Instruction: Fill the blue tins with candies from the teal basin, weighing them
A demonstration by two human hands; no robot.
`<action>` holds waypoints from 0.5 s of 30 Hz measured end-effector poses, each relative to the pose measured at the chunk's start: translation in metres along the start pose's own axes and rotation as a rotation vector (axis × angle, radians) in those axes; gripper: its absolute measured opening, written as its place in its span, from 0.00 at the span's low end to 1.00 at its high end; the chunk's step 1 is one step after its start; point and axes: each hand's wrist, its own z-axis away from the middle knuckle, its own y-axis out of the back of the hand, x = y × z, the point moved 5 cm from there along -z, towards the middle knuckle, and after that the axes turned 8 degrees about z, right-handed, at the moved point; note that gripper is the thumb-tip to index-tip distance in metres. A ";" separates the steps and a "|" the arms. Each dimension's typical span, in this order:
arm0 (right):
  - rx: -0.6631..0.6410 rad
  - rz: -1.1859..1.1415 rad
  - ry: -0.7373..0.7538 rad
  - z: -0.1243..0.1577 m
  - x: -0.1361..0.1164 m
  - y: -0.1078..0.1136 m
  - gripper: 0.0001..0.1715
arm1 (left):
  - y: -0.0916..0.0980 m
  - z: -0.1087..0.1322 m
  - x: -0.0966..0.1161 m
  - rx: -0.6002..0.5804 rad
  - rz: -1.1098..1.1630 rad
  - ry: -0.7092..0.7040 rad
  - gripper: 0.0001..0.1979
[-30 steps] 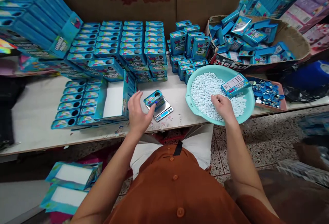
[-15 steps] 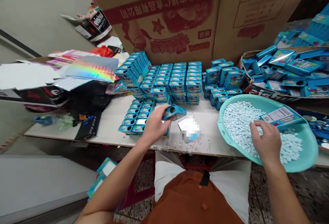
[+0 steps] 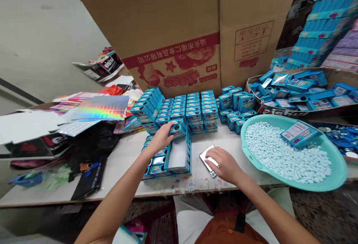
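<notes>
My left hand [image 3: 161, 138] grips a small blue candy tin [image 3: 177, 129] and holds it over the far end of an open blue display tray [image 3: 179, 157], beside the rows of tins lying in it. My right hand [image 3: 223, 166] rests curled on the small silver pocket scale [image 3: 207, 156] near the table's front edge; whether it holds anything is hidden. To the right sits a turquoise basin [image 3: 335, 178] of pale blue candy pellets [image 3: 282, 154], with a flat blue box [image 3: 299, 133] lying on top of them.
Stacked blue tins [image 3: 192, 109] stand against a big cardboard carton [image 3: 181, 38]. A cardboard tray of loose blue boxes [image 3: 296, 87] and a tray of blue lids [image 3: 342, 137] are at the right. Holographic sheets [image 3: 97, 108], papers and a black bag [image 3: 89, 158] crowd the table's left.
My left hand carried the tin from the scale over to the display tray. My right hand left the candy basin and came down on the scale. The view tilted up.
</notes>
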 end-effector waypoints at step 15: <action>0.017 0.041 -0.143 0.038 0.028 0.032 0.09 | -0.007 0.000 0.055 0.308 -0.259 -0.243 0.36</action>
